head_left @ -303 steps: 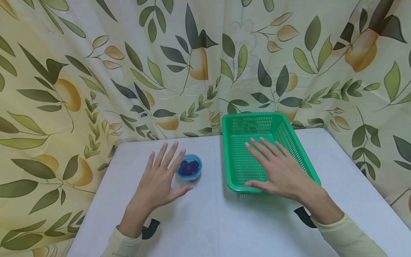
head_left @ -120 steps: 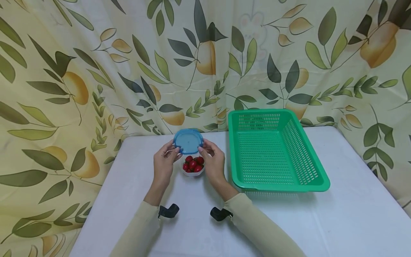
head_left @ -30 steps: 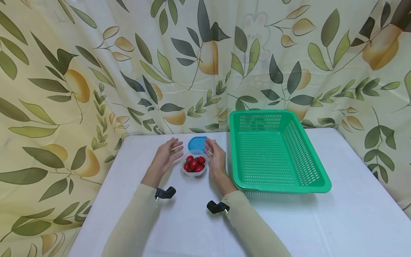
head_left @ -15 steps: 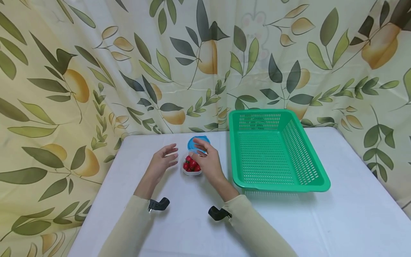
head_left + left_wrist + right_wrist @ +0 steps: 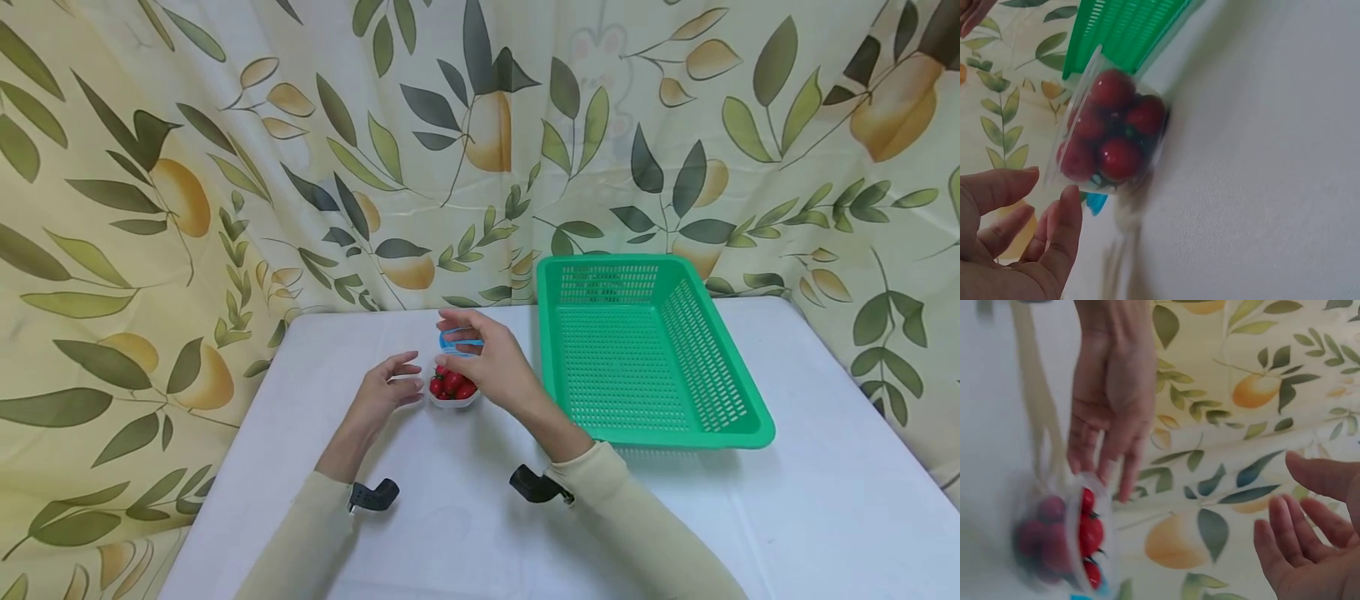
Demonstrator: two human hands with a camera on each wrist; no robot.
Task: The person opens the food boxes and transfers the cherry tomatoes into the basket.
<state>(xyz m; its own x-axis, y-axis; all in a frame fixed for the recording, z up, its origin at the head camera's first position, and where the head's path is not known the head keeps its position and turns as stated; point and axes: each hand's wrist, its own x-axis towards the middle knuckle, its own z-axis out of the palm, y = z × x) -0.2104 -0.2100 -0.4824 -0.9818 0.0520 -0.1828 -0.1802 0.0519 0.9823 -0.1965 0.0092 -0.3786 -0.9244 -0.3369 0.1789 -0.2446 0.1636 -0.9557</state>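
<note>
A small clear tub holds several red cherry tomatoes and stands on the white table. My left hand is at its left side, fingers loosely bent near the rim, holding nothing; the left wrist view shows the fingertips close to the tub, and whether they touch it I cannot tell. Over the far right part of the tub hangs my right hand, fingers bent and spread from the thumb; the right wrist view shows this hand with nothing in it. Behind the tub lies a blue lid, partly hidden by the right hand.
A large green perforated basket stands at the right of the tub, near the back edge of the white table. A curtain printed with leaves and fruit hangs behind the table. A dark wrist camera sits on each wrist.
The lid came off the tub, was held in both hands, and now lies behind it, let go. In the last half second my right hand rose slightly and its forearm swung right; the left barely moved.
</note>
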